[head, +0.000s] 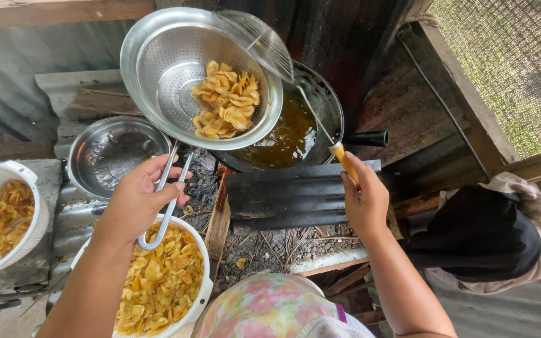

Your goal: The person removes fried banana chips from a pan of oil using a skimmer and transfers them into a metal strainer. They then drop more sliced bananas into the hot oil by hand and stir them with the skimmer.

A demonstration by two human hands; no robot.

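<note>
My left hand (138,199) grips the long wire handle of a metal perforated strainer (158,62), holding it up over the edge of a dark pan (327,100) of hot oil (289,134). A heap of fried yellow chips (226,100) lies in the strainer. My right hand (363,199) holds the orange-tipped handle of a wire skimmer (264,40), whose mesh head rests tilted against the strainer's rim, above the oil.
A white basin of raw yellow slices (161,278) sits under my left wrist. At far left is a white colander with fried chips (1,216). An empty steel bowl (111,153) is beside the pan. Ash and firewood lie below the stove. Dark cloth (483,235) is at right.
</note>
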